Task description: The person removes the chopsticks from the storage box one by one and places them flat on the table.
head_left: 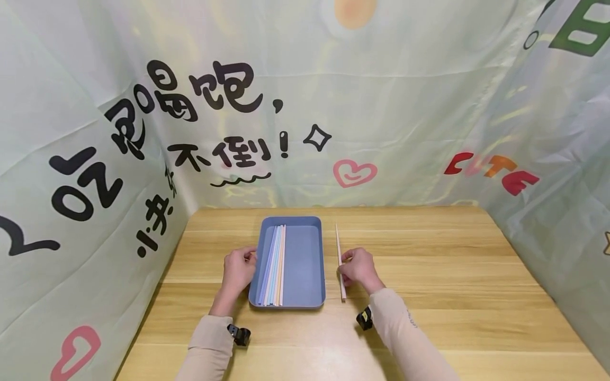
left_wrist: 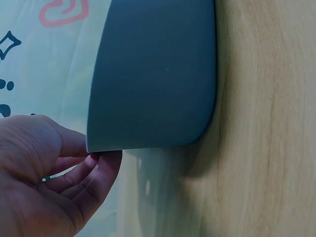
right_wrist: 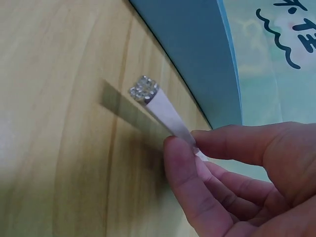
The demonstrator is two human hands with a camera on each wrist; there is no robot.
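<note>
Pale chopstick (head_left: 339,253) pinched in my right hand (head_left: 359,266)

My fingertips (right_wrist: 182,158) part only by its thickness; its glittery end (right_wrist: 144,90) juts toward me; the chopstick is just right of the blue tray (head_left: 305,264); my left hand (head_left: 239,270) pinches that tray's left rim.

Blue tray (head_left: 305,264); pastel chopsticks (head_left: 274,264) inside left; pale chopstick (right_wrist: 169,116) outside right

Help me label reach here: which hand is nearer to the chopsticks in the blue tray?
Left. The left hand pinches the left rim of the blue tray, close beside the chopsticks. The right hand is past the tray's right side, pinching a separate pale stick.
</note>
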